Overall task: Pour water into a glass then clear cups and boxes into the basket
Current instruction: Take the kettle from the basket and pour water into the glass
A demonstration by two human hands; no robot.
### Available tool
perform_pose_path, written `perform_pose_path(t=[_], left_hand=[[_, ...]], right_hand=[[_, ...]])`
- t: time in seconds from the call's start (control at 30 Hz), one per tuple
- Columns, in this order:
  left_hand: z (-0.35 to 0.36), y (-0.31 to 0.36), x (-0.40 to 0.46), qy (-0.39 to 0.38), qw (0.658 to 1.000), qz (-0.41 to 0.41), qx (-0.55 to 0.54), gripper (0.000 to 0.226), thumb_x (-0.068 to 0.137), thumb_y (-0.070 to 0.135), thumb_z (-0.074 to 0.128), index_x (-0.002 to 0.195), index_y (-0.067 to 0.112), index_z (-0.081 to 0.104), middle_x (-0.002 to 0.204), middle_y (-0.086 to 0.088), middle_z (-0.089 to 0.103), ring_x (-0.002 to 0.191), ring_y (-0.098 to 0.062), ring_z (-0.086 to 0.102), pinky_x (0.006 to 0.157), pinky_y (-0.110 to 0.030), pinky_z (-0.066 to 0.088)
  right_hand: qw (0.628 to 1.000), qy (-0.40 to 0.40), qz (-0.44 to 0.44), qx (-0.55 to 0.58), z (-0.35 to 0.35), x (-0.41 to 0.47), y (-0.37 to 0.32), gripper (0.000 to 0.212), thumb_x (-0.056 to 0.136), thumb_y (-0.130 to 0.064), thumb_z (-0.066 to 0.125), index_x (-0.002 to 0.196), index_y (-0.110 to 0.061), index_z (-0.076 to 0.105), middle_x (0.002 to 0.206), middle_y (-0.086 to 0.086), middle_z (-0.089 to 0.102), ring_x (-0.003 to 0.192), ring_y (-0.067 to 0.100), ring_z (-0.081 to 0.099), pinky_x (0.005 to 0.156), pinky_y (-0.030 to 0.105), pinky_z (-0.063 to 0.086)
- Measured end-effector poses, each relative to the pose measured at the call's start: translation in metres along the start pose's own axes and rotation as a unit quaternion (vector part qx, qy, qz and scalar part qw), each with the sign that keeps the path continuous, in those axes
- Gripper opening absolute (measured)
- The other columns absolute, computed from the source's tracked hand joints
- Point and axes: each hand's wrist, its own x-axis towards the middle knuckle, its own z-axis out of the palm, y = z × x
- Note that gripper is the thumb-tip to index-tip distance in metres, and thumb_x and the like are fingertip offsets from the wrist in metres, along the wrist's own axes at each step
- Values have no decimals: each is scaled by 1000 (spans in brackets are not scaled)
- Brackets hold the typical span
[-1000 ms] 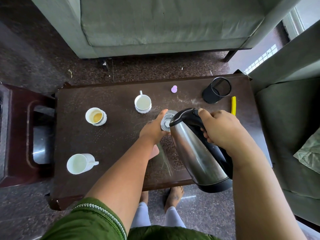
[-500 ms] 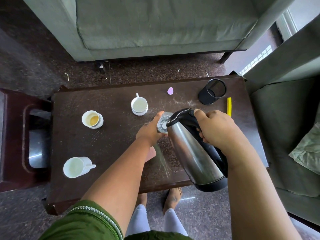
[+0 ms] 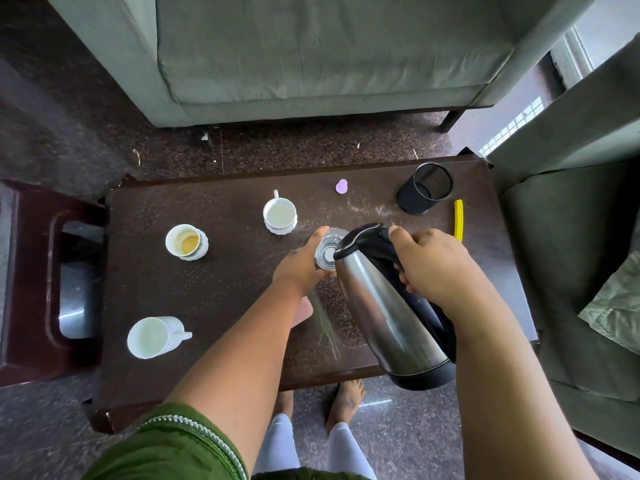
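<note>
A clear glass point(image 3: 327, 249) stands upright on the dark table point(image 3: 225, 292), and my left hand point(image 3: 300, 266) is wrapped around its left side. My right hand point(image 3: 433, 268) grips the black handle of a steel kettle point(image 3: 384, 306), which is tilted with its spout right over the glass rim. Three white cups are on the table: one point(image 3: 280, 215) just behind the glass, one point(image 3: 187, 241) with brown dregs at the left, and one point(image 3: 154, 337) lying on its side at the front left. No basket or boxes are in view.
A black mesh holder point(image 3: 425, 188) lies on its side at the back right, next to a yellow strip point(image 3: 458, 220). A small purple object point(image 3: 341, 186) sits at the back. Grey sofas point(image 3: 311, 57) stand behind and at the right. A dark stool point(image 3: 38, 278) is at the left.
Both hands, the kettle and the glass keep the same pose. Only the head camera has shifted slightly.
</note>
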Motion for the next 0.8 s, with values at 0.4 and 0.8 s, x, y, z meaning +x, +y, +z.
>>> perform_pose_path(t=[0.4, 0.8], left_hand=[[0, 0, -1, -3, 1000, 4, -5, 86, 84, 34, 64, 149, 46, 9, 136, 2, 58, 124, -31, 54, 100, -43, 43], [-1, 2, -2, -5, 1000, 1, -8, 80, 87, 39, 59, 149, 47, 9, 139, 0, 55, 128, -33, 49, 102, -44, 39]], right_hand=[[1000, 2, 12, 1, 6, 2, 3, 59, 93, -50, 37, 83, 3, 62, 85, 22, 68, 84, 40, 65, 84, 51, 57], [1000, -1, 11, 0, 5, 2, 0, 56, 95, -46, 37, 84, 3, 61, 89, 25, 68, 88, 42, 64, 85, 52, 56]])
